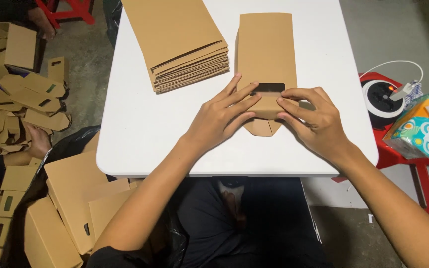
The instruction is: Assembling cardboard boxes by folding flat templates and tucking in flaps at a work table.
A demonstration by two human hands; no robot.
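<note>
We are pressing our left hand and right hand flat, fingers spread, on the bag mid-table — gripping nothing, right of the stack. Uneven pressure could skew the fold — or crease the flap.

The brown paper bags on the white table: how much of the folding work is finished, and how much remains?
Done: many folded bags lie in a pile on the floor and more stand in a black sack. In hand: the left hand and right hand press the fold at the near end of one flat bag. Left: a thick stack of flat sheets waits on the table.
</note>
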